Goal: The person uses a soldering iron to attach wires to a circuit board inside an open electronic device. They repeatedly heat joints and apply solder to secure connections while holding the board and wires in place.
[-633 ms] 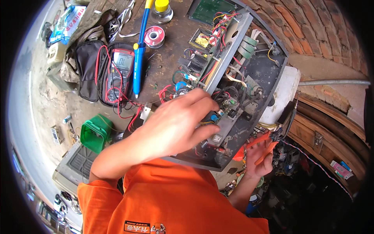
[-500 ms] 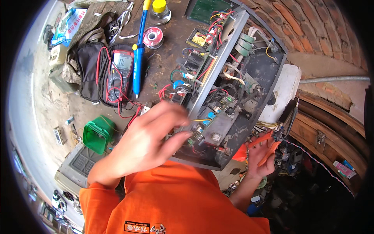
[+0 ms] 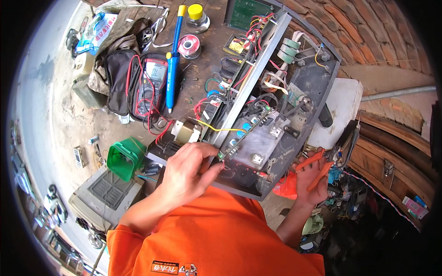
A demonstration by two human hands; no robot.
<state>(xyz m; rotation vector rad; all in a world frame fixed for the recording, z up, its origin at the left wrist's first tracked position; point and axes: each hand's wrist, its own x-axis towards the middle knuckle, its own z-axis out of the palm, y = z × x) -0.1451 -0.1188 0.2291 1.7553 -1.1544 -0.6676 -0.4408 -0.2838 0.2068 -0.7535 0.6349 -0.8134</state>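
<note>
My left hand [image 3: 185, 171] reaches over the near edge of an opened equipment chassis [image 3: 276, 177]. Its thumb and fingers pinch the near end of a narrow circuit board [image 3: 240, 138] with blue components, which stands on edge. A yellow wire [image 3: 216, 127] crosses toward that board. At the right of the chassis my right hand [image 3: 313, 186] is closed around orange-handled pliers [image 3: 318, 171]; their jaws are hard to make out. Beside my left hand sits a transformer [image 3: 186, 132]. A grey metal bar [image 3: 253, 76] divides the chassis, with wired parts on both sides.
On the bench left of the chassis lie a multimeter [image 3: 152, 87] in its case, a blue desoldering pump [image 3: 172, 69], a solder spool [image 3: 189, 46] and a yellow-capped jar [image 3: 197, 20]. A green bucket [image 3: 123, 158] stands left below. A brick wall [image 3: 363, 32] borders the right.
My left hand has come down from above the chassis, and its fingers now pinch the narrow circuit board's near end. The pliers stay in my right hand. The view has shifted slightly.
</note>
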